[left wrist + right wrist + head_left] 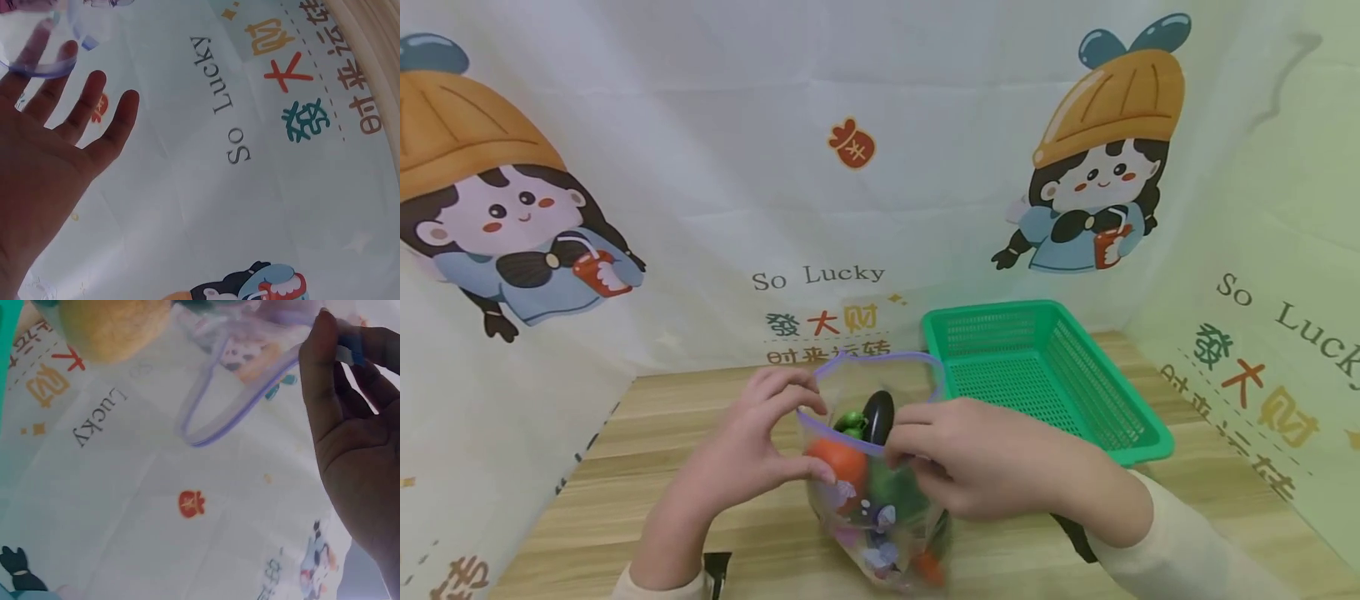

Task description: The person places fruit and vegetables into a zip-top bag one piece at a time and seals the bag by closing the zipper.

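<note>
A clear zip bag [901, 357] with a purple rim and printed pictures stands on the table, its mouth open. Through it show a dark eggplant [878, 417], a round red-orange piece [837, 462], something green and shiny [851, 422] and a large dark green piece [897, 493]. My right hand [992, 458] pinches the bag's rim at the near right. On the left side, my left hand [737, 450] has its fingertips right at the rim and its thumb against the front. The left wrist view shows those fingers spread. A yellow piece [112, 328] appears in the right wrist view.
Behind and right of the bag sits a green plastic basket [1022, 367] with holes in its floor. The wooden table [647, 450] ends at a white printed cloth [715, 167], which hangs at the back and sides.
</note>
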{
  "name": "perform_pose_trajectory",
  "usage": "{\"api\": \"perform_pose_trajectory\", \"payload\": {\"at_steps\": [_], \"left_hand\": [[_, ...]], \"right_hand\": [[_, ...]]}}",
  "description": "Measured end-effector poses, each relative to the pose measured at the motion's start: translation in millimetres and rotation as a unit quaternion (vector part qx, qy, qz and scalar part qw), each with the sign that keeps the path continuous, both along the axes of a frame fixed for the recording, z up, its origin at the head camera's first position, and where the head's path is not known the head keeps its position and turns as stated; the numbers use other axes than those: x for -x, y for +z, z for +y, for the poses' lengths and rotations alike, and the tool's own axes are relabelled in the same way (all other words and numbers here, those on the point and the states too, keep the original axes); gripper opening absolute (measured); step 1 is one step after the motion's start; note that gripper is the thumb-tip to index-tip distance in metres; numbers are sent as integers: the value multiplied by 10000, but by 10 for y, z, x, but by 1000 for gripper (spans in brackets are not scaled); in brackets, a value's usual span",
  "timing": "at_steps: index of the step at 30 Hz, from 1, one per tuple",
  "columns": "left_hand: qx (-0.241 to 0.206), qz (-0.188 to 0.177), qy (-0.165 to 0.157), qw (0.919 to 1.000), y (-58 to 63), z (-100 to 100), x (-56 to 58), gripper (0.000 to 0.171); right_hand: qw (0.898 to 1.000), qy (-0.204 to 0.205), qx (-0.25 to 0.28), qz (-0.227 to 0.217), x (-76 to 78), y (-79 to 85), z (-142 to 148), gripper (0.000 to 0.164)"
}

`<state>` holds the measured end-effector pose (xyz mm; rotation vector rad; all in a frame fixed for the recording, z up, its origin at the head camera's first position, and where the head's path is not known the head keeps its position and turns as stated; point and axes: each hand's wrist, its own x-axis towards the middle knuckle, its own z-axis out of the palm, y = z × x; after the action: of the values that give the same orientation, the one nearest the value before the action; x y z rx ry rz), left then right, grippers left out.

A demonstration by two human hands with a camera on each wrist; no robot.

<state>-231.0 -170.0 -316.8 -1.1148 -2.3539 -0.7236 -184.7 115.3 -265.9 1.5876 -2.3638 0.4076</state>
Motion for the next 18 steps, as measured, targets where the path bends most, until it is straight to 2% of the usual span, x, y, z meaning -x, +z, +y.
{"api": "perform_pose_trajectory", "payload": {"at_steps": [6, 10, 13, 16, 17, 18], "left_hand": [[-82, -148, -344, 9993, 90, -145, -73, 32], [33, -238, -620, 9978, 222, -205, -212, 25], [-70, 386, -1046, 9937, 324, -140, -332, 27], [-358, 1278, -1430, 9808, 416, 12, -448, 24], [-451, 1498, -1537, 9757, 438, 65, -479, 23], [-512, 1571, -1597, 9732, 455, 113, -509, 21]], "right_hand": [[9956, 470, 794, 135, 57, -110, 144, 20], [9901, 625, 1227, 272, 93, -155, 241, 22], [9863, 684, 1445, 417, 113, -177, 289, 26], [9857, 550, 1543, 399, 132, -185, 332, 28], [9865, 443, 1537, 346, 136, -186, 350, 28], [9874, 332, 1525, 275, 140, -186, 369, 27]]}}
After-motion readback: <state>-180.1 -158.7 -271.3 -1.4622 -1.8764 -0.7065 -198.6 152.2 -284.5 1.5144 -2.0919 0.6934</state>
